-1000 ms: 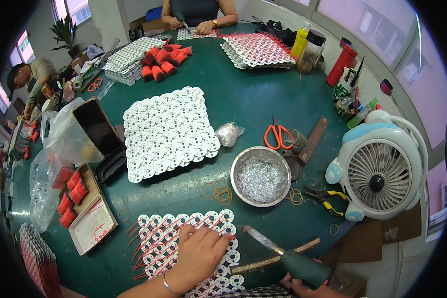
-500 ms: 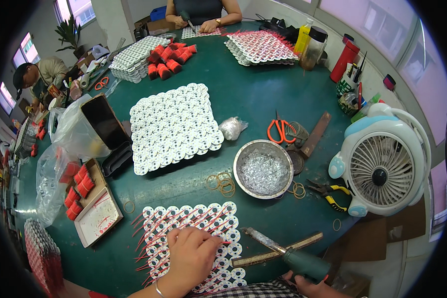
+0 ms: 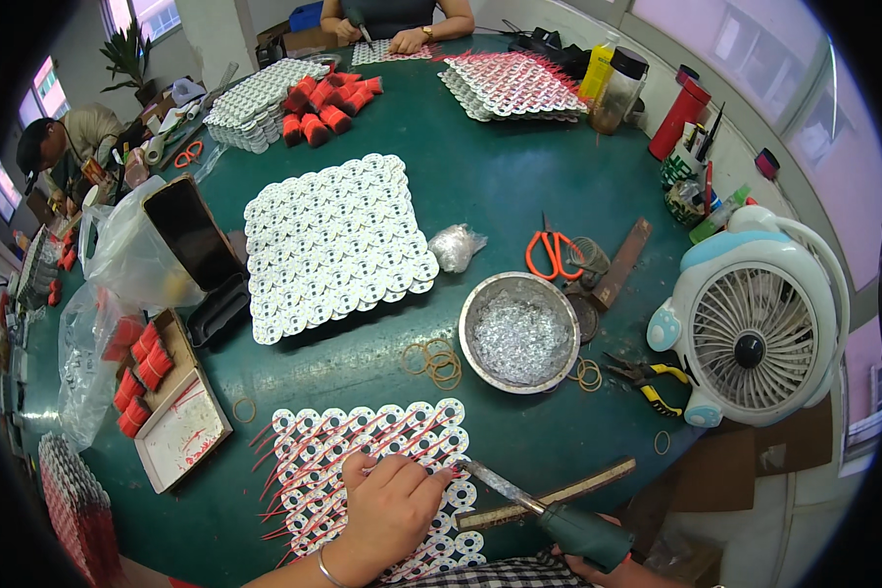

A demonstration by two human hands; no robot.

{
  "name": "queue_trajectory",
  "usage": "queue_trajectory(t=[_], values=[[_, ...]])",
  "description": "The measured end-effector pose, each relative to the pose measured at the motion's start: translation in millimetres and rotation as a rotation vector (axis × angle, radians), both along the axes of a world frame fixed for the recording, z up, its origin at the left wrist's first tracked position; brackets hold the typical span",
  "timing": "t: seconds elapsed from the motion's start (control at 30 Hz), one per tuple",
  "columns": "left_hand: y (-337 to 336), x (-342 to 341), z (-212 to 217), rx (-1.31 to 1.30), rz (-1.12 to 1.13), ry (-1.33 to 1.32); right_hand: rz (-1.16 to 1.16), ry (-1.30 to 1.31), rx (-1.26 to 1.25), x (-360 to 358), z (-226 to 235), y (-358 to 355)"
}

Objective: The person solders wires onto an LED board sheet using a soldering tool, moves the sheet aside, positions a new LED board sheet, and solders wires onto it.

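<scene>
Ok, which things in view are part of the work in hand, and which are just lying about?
In use:
sheet of round white boards, under the left hand
red wires across it
green-handled soldering iron, in the right hand

Apparently just lying about:
orange-handled scissors
yellow-and-black pliers
rubber bands

Broad flat table: dark green. Near edge: square sheet of round circuit boards, white with dark centres, striped diagonally by thin red wires; soldering iron, dark green handle, grey metal barrel. Right edge: rounded plastic fan, white with pale blue trim; metal pliers, yellow-and-black grips.
</scene>
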State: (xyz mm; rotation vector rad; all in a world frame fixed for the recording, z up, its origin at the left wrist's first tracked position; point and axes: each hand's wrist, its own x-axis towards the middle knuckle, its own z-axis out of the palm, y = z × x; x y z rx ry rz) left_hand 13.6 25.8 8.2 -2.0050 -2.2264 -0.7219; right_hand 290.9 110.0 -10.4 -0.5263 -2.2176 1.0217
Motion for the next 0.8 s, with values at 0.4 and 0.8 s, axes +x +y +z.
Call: queue_trajectory(t=[0.4, 0.8], values=[[-0.1, -0.9, -0.2, -0.013, -0.016, -0.025, -0.042, 0.019, -0.135, 7.2, -6.4, -7.7], [-7.7, -5.2, 18.5, -0.019, 0.067, 0.054, -0.062, -0.019, -0.424, -21.6, 52.4, 3.8]])
